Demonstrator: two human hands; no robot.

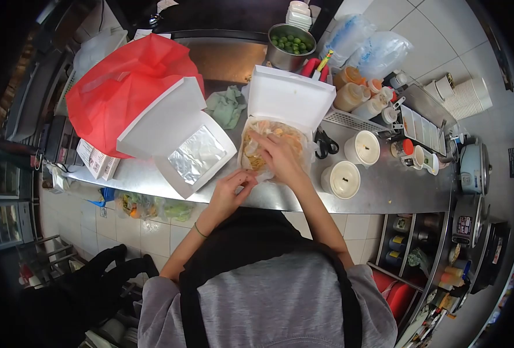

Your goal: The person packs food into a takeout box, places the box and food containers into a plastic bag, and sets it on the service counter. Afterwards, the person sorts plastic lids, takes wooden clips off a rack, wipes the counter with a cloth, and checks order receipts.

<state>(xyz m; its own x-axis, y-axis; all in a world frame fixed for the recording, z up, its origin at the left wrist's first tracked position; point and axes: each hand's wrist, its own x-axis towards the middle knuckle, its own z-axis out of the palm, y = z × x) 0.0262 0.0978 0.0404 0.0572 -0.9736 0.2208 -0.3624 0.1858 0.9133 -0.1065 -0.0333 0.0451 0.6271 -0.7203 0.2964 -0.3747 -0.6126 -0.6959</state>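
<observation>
An open white takeaway box (292, 95) stands in front of me, its lid raised at the back. Inside lies noodle-like food (251, 152) with a clear plastic bag (304, 152) around or over it. My right hand (277, 155) reaches over the box, its fingers stretched out across the food and plastic. At the box's front left corner, my left hand (234, 188) has its thumb and fingers pinched together; what they hold, if anything, I cannot make out. A second open white box (178, 139), with a foil-wrapped packet (199, 153) inside, sits to the left.
A red bag (129, 87) and green cloth (226, 107) lie at the left and behind. To the right are black scissors (325, 143), two white tubs (341, 180) and several sauce bottles (350, 95). A pot of green limes (292, 46) stands at the back. Another person's dark-clothed legs (112, 269) show lower left.
</observation>
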